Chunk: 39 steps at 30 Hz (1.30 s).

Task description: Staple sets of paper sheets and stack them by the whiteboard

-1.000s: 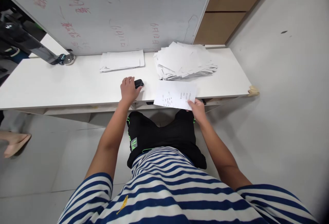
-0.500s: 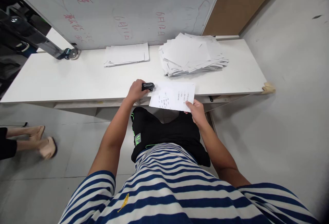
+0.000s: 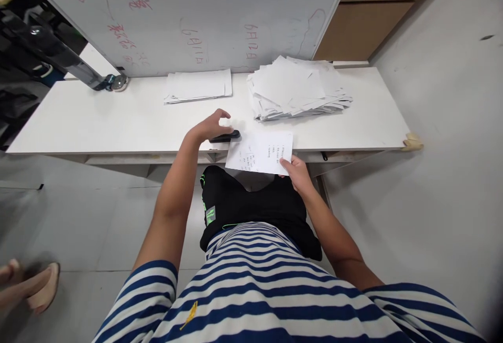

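Note:
A black stapler [image 3: 225,137] rests near the front edge of the white table [image 3: 98,128]. My left hand [image 3: 212,125] hovers over it with fingers spread and thumb apart, holding nothing. Between thumb and fingers, my right hand [image 3: 297,171] grips a printed sheet of paper [image 3: 260,151] by its near right corner; whether it is more than one sheet I cannot tell. The paper's left edge lies beside the stapler's front end, and its near part juts past the table edge.
Toward the back lie a neat, low paper stack [image 3: 198,86] and a taller, messy paper pile [image 3: 293,88]. A whiteboard [image 3: 216,12] stands behind them. A clear bottle [image 3: 84,73] leans over the table's left end. Another person's feet [image 3: 45,285] are at lower left.
My left hand has let go of the stapler and opened above it. The paper in my right hand has shifted slightly left and nearer. The other person's feet have moved left and nearer.

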Motion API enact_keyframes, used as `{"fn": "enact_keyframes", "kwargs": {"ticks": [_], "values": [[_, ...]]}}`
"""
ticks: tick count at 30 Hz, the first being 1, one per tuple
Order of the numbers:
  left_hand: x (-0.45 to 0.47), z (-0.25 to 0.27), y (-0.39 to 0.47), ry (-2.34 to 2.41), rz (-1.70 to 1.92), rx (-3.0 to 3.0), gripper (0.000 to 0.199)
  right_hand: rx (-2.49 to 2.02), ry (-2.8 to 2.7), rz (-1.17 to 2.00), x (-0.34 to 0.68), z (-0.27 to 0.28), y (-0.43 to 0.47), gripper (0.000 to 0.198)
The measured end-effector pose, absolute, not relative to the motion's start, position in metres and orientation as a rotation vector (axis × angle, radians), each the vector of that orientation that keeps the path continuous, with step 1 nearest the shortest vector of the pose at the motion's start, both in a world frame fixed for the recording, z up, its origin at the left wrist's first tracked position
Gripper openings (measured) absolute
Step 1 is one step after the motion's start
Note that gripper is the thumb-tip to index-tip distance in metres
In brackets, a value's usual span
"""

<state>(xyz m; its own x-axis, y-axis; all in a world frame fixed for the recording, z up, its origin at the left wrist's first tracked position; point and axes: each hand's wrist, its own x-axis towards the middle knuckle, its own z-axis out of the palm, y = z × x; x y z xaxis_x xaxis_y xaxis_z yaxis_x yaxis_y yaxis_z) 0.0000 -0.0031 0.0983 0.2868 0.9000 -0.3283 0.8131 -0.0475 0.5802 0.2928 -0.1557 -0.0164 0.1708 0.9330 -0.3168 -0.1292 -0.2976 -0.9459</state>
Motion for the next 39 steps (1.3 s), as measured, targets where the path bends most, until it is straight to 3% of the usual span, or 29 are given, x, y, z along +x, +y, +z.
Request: {"fn": "enact_keyframes", "kwargs": {"ticks": [5, 11, 21, 30, 35, 39], "values": [[0.039, 0.077, 0.012, 1.812, 0.369, 1.912, 0.047, -1.386, -0.837, 1.276, 0.299, -0.022, -0.152, 0.044], [0.056, 0.031, 0.017, 1.93, 0.436, 2.029, 0.063, -1.388, -0.805, 1.307, 0.303, -0.021, -0.153, 0.047], [0.057, 0.004, 0.027, 1.828, 0.479, 2.181, 0.069, -1.431, -0.759, 1.299, 0.301, -0.036, -0.157, 0.044], [0.058, 0.014, 0.02, 1.867, 0.538, 2.099, 0.059, -1.395, -0.756, 1.315, 0.298, -0.033, -0.159, 0.05], [0.055, 0.036, 0.016, 1.871, 0.648, 2.029, 0.044, -1.468, -0.844, 1.245, 0.298, -0.03, -0.153, 0.041], [0.036, 0.051, 0.0, 1.727, 0.805, 2.149, 0.045, -1.471, -0.877, 1.169, 0.304, -0.027, -0.141, 0.038]]}}
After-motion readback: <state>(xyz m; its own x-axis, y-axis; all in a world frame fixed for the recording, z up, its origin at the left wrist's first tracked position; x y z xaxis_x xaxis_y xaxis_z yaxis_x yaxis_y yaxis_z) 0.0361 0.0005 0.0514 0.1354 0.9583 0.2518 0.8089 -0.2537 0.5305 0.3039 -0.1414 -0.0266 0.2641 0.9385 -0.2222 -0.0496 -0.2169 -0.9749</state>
